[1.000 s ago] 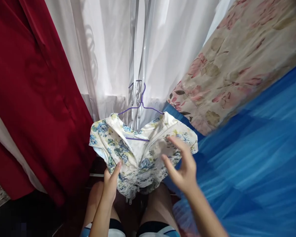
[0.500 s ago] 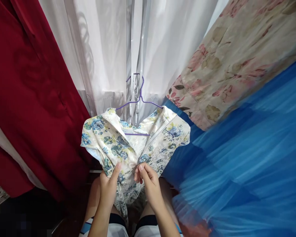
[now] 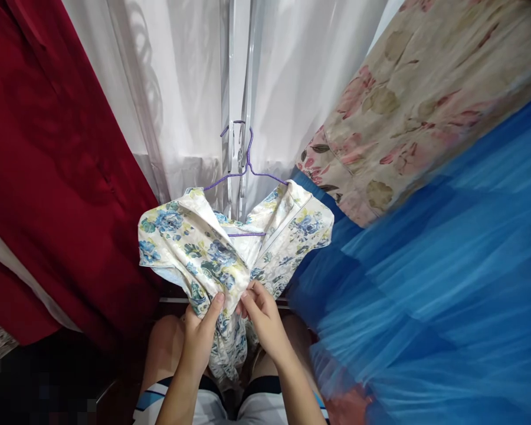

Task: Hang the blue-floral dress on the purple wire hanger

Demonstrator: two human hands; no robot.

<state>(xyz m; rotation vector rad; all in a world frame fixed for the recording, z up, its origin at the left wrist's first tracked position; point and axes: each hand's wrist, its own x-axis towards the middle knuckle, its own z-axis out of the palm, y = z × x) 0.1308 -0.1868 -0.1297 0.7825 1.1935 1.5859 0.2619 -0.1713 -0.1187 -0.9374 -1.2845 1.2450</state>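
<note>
A cream short-sleeved dress point(image 3: 221, 248) with blue and green flowers hangs on a purple hanger point(image 3: 249, 167) in front of me. Its V-shaped neckline is spread, and the lower part droops between my knees. My left hand point(image 3: 201, 330) grips the dress at its left side, the thumb lying on top of the cloth and the fingers behind it. With my right hand point(image 3: 259, 310) I pinch the front edge just under the point of the V. The right fingertips are partly hidden by the cloth.
White curtain-like fabric point(image 3: 190, 77) and a pale metal post point(image 3: 238, 59) stand behind the hanger. Deep red cloth point(image 3: 71, 165) hangs on the left. On the right hang beige flowered fabric point(image 3: 407, 118) and a blue tulle skirt point(image 3: 425, 283). My knees are below the dress.
The right hand has closed on the front edge, and the left flap is drawn further across the right one. Hanger and dress sit slightly higher and further left in view.
</note>
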